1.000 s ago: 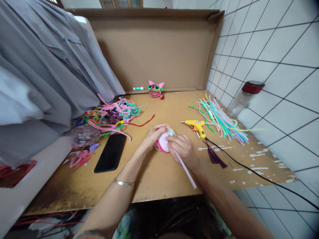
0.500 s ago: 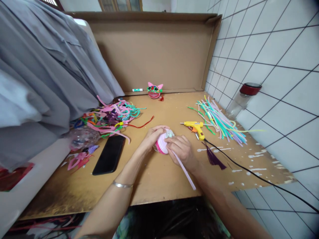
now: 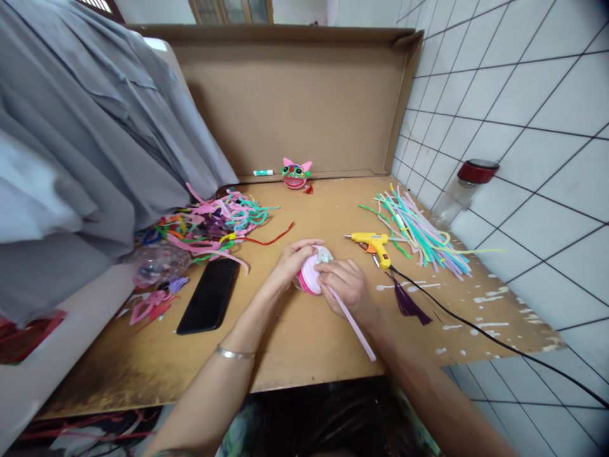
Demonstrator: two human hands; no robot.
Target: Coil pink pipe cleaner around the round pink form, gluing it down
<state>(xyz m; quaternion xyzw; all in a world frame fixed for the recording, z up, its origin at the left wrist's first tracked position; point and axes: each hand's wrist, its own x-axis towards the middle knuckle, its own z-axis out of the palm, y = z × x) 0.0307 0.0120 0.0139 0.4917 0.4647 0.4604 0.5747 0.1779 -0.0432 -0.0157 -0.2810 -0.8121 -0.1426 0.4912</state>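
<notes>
A round piece (image 3: 309, 276) wrapped in pale lilac strands with a bright pink band is held above the table, near its middle. My left hand (image 3: 291, 261) grips its left side, fingers closed round it. At its right side my right hand (image 3: 345, 285) pinches a pale lilac pipe cleaner (image 3: 354, 327), whose free end hangs toward the table's front edge. A clear, shiny part shows at the top of the piece between both hands. What lies under my fingers is hidden.
Right: yellow glue gun (image 3: 373, 244) with black cable, purple tassel (image 3: 409, 301), pile of pipe cleaners (image 3: 423, 231), lidded jar (image 3: 459, 193). Left: black phone (image 3: 208, 296), tangled pipe cleaners (image 3: 219, 216), grey cloth (image 3: 109, 127). A small pink-eared figure (image 3: 295, 174) stands by the cardboard (image 3: 295, 101).
</notes>
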